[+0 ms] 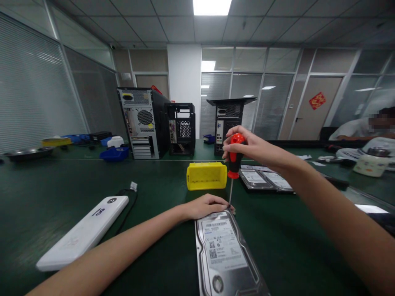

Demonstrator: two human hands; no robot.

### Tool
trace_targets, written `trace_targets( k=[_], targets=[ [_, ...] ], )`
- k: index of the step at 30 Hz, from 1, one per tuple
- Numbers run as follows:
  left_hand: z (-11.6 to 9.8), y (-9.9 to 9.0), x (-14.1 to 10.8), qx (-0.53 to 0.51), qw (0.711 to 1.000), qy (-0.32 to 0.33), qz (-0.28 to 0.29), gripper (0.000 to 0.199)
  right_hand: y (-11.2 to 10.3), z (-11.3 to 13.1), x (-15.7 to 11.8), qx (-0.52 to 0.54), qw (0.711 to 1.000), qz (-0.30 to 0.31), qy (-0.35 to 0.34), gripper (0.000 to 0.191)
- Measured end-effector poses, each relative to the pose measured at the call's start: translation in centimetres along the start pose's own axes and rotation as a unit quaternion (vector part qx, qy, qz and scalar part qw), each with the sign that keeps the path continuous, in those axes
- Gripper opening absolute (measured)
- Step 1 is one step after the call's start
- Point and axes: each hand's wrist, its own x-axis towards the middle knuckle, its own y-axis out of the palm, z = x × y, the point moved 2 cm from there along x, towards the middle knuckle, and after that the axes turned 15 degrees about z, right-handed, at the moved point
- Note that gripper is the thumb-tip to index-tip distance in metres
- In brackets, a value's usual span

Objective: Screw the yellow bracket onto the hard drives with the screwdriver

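Observation:
A silver hard drive [225,250] with a white label lies on the green table [154,255] in front of me. My left hand [207,206] rests over the drive's far end, its fingers closed around the edge. From above, my right hand [242,144] grips the red and black handle of a screwdriver [234,162]. The screwdriver stands nearly upright, its tip at the drive's far right corner beside my left fingertips. Just beyond my left hand sits a yellow bin [206,176] with small dark pieces inside.
More hard drives [265,179] lie right of the bin. A white power bank [84,234] with a black cable is at left. Computer cases [143,123] and a blue tray [114,153] stand farther back. A person [354,127] sits at far right, near a lidded jar [372,162].

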Motion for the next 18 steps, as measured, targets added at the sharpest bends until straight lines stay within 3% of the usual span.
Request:
trace_targets(
  k=[3, 5, 11, 14, 18],
  targets=[
    [-0.1, 0.0, -0.1, -0.003, 1.000, -0.001, 0.002, 0.034, -1.3, 0.3, -0.8, -0.157, 0.987, 0.004, 0.033, 0.026],
    [-0.1, 0.0, -0.1, 0.000, 1.000, -0.004, 0.002, 0.034, -1.9, 0.4, -1.2, -0.196, 0.980, 0.022, 0.039, 0.025],
    [0.0, 0.0, -0.1, 0.008, 1.000, -0.002, 0.000, 0.033, -2.4, 0.5, -1.6, -0.123, 0.990, 0.071, 0.013, 0.038],
    [0.0, 0.0, -0.1, 0.011, 1.000, 0.004, 0.003, 0.033, -2.0, 0.7, -1.5, -0.061, 0.993, 0.105, -0.010, 0.033],
    [-0.2, 0.0, -0.1, 0.010, 1.000, 0.005, 0.005, 0.034, -1.2, 0.7, -0.8, -0.083, 0.995, 0.051, -0.023, 0.018]
  ],
)
